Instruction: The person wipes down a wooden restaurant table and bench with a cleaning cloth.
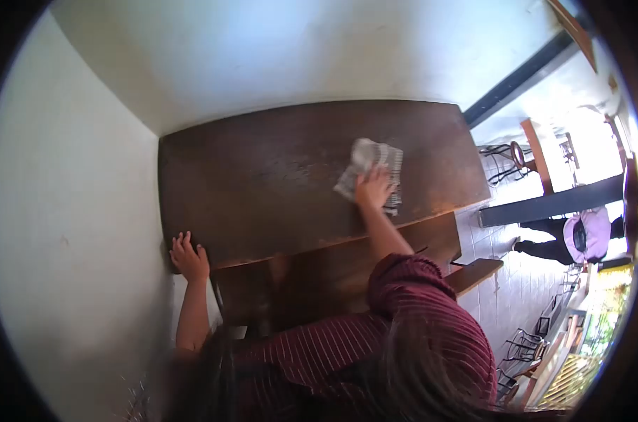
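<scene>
The cloth (376, 155) is bunched under and just past the right hand (374, 188) fingers, which lie together and pressed flat, not clamped — the left hand (189, 257), fingers spread, rests well apart on the table (262, 176) corner.

Crumpled pale checked cloth (375, 165), lying on dark wooden table (262, 176)

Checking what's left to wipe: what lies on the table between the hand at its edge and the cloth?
Nothing: in the head view, the tabletop between the left hand and the cloth is bare wood.
</scene>
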{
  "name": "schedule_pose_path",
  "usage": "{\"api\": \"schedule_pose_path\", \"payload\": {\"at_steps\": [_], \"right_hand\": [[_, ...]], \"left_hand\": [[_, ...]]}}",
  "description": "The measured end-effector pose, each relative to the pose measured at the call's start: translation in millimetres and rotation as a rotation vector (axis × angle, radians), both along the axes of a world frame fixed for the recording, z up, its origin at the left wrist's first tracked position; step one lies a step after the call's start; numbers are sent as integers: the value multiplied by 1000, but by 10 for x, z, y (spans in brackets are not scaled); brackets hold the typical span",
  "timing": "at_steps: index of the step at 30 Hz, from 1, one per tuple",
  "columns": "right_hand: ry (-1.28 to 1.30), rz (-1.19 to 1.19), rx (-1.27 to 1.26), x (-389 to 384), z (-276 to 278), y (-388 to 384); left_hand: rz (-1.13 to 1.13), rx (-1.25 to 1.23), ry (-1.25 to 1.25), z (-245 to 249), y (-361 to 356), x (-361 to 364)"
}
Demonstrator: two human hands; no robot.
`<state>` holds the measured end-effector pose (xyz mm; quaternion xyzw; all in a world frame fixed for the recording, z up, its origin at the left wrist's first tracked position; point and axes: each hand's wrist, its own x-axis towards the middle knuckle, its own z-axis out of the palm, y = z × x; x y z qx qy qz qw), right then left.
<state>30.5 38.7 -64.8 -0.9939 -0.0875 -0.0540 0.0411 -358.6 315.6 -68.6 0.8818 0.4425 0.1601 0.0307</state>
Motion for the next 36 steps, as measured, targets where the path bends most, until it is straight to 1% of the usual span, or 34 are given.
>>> {"api": "schedule_pose_path", "payload": {"at_steps": [1,2,3,4,5,7,8,9,10,12,13,14,15,16,17,18,19,21,22,25,26,28,30,31,32,33,34,35,36], "right_hand": [[36,76,-12,-176,23,71],[13,164,71,-358,-22,145],[73,264,121,-517,-29,211],[171,344,137,-679,99,285],[277,430,185,-789,191,363],[476,436,417,-964,177,518],[523,444,514,-1028,194,539],[564,450,611,-1019,215,473],[537,416,623,-964,242,312],[483,560,626,-838,339,7],[457,529,627,-728,380,-203],[413,514,545,-596,407,-480],[371,498,460,-464,470,-742],[348,471,451,-335,488,-999],[394,326,382,-223,471,-1236],[440,181,316,-108,466,-1440],[421,153,309,12,424,-1625],[539,267,276,241,355,-1950],[556,324,165,280,379,-1965],[439,262,104,394,500,-1962],[422,246,104,513,475,-2009],[249,92,205,701,456,-2059],[233,71,191,847,505,-2089],[215,55,166,902,543,-2100],[219,52,167,964,476,-2083],[85,30,136,996,385,-2030],[-50,11,105,1020,351,-2001],[-46,10,105,1034,320,-2027],[-146,72,196,1040,291,-2068]], "left_hand": [[-5,6,-2,-54,21,15],[-23,14,-12,-103,51,16],[16,-17,13,-153,92,23],[51,-48,44,-134,64,80],[24,-41,45,-30,-33,185],[-77,49,78,256,-308,473],[-111,62,69,355,-463,656],[-234,7,27,431,-646,886],[-362,-50,-15,459,-825,1108],[-479,-89,-37,449,-1141,1501],[-553,-133,-51,404,-1280,1688],[-575,-187,14,343,-1419,1850],[-607,-188,-3,323,-1543,1966],[-589,-229,128,277,-1691,2066],[-570,-268,259,243,-1824,2148],[-559,-238,248,234,-1925,2204],[-590,-241,234,194,-1999,2269],[-695,-145,204,100,-2123,2406],[-718,-142,184,130,-2187,2468],[-855,-184,152,270,-2393,2700],[-847,-199,135,337,-2451,2748],[-839,-207,126,361,-2501,2912],[-806,-321,32,355,-2509,3052],[-810,-319,38,289,-2482,3105],[-791,-378,-45,226,-2447,3164],[-768,-438,-126,159,-2428,3185],[-739,-417,-52,164,-2445,3191],[-738,-418,-48,161,-2484,3229],[-745,-214,-104,154,-2543,3243]]}}
